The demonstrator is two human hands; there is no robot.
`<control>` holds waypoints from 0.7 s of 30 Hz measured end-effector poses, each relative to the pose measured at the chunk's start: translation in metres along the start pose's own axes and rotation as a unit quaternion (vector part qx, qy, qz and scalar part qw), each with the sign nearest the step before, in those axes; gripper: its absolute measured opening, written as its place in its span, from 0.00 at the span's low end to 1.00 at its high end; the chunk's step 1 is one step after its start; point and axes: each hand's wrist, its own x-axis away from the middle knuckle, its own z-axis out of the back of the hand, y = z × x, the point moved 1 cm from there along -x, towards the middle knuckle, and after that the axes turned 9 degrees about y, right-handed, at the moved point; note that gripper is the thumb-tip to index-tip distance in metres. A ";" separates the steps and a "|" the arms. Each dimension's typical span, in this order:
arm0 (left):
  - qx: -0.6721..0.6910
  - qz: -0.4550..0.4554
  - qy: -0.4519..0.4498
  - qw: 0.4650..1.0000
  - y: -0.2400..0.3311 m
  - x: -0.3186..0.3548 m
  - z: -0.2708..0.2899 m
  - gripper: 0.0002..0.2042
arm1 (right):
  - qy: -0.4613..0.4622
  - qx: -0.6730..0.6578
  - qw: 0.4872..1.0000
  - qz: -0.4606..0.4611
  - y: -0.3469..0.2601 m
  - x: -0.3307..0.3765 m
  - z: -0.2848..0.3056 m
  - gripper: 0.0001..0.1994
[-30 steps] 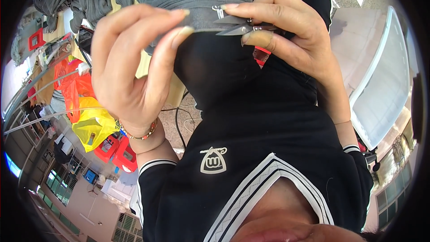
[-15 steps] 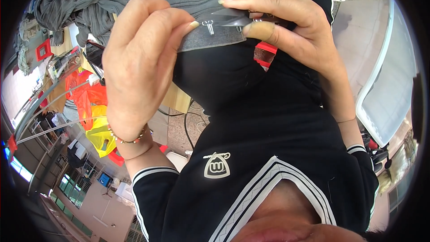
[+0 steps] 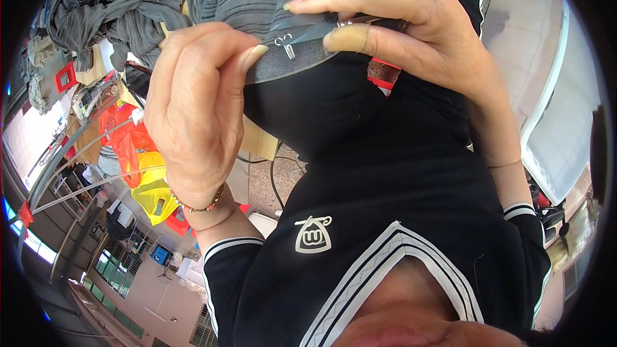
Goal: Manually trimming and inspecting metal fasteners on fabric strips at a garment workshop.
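Note:
Gray ribbed fabric (image 3: 257, 0) lies over my lap, ending in a smooth, lighter band along its near edge. The left end of that band is pinched between the thumb and fingers of my left hand (image 3: 199, 99). A small metal hook (image 3: 286, 45) with two loops sits on the band, just right of my left thumbnail. My right hand (image 3: 424, 32) grips a pair of thread snips (image 3: 305, 28), the blades pointing left across the band close to the hook. A tan bandage (image 3: 349, 38) wraps my right thumb. The snips' handle is mostly hidden in my palm.
More gray ribbed fabric (image 3: 132, 9) is heaped at the far left. Red (image 3: 132, 148) and yellow (image 3: 154, 193) plastic bags hang at the left beside a metal frame. A pale, white-rimmed panel (image 3: 562, 109) stands at the right. Cables run on the floor below.
Both hands, with the fabric edge and hook, have shifted slightly left and down. The snips' blades have come nearer to the hook, and their tips now lie just above it.

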 end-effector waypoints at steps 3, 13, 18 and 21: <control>-0.007 -0.001 0.011 1.000 -0.002 0.003 -0.001 0.07 | -0.002 0.009 1.000 0.009 -0.002 -0.001 0.002 0.19; -0.051 -0.006 0.030 0.998 0.000 0.005 0.000 0.06 | 0.001 0.038 0.998 0.051 -0.009 -0.006 0.003 0.17; -0.073 -0.001 0.037 0.997 0.001 0.004 -0.001 0.06 | 0.010 0.026 0.998 0.063 -0.009 -0.006 0.004 0.17; -0.108 0.003 -0.024 0.994 0.006 0.001 0.007 0.03 | 0.009 0.023 0.998 0.066 -0.009 -0.007 0.003 0.17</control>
